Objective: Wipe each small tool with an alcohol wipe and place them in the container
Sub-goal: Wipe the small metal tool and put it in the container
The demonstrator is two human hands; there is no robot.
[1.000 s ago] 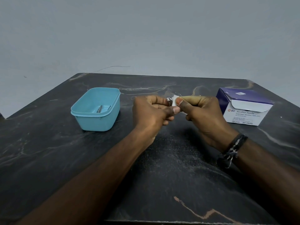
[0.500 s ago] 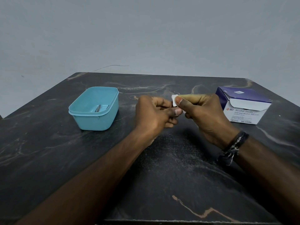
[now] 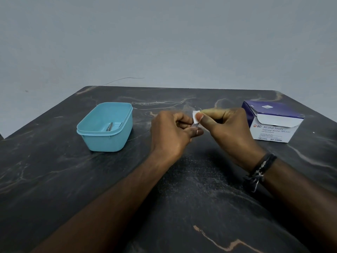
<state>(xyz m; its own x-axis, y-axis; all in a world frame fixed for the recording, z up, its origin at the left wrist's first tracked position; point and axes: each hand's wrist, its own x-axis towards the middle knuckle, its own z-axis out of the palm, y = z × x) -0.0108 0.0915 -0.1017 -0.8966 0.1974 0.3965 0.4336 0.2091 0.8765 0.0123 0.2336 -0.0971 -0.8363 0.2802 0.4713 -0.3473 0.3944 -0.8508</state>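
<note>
Counter layout: container left, my hands centre, swab box right.

On the counter [image 3: 54,179] the container [image 3: 107,141] sits to my left, well apart from the box of alcohol swabs [image 3: 271,125] on my right. A small tool [image 3: 109,126] lies inside the container, on its floor. My left hand [image 3: 171,136] and right hand [image 3: 228,128] meet between the container and the box, above the counter, fingertips touching. The wipe [image 3: 195,117] is pinched in my right hand, at the spot where both hands meet. The wall [image 3: 164,42] is behind the counter's far edge.
</note>
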